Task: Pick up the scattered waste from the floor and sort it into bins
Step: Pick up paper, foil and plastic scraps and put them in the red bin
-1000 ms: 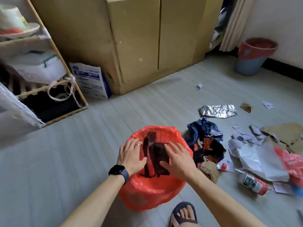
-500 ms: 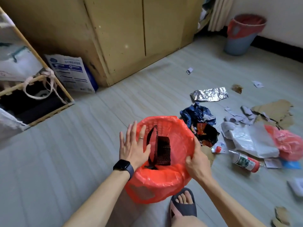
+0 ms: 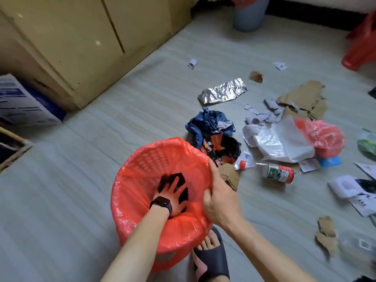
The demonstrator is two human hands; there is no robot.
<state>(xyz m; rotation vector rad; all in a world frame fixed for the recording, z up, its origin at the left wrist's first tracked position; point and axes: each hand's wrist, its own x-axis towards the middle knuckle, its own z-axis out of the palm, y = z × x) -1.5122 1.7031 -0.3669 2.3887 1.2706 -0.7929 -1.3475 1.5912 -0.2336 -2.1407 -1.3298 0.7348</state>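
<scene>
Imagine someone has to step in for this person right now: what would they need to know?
Left hand: open, down inside the red-lined bin, pressing on a dark piece of waste.
Right hand: grips the bin's rim on its right side.
Done: the dark piece is in the bin.
Left: the foil sheet, blue bag, bottle, white plastic sheet and torn cardboard lie on the floor, to be picked up and sorted.

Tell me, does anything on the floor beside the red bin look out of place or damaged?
Yes. Right of the bin, the floor is littered: a bottle lies on its side, a foil sheet is crumpled, and brown cardboard is torn into ragged pieces.
</scene>
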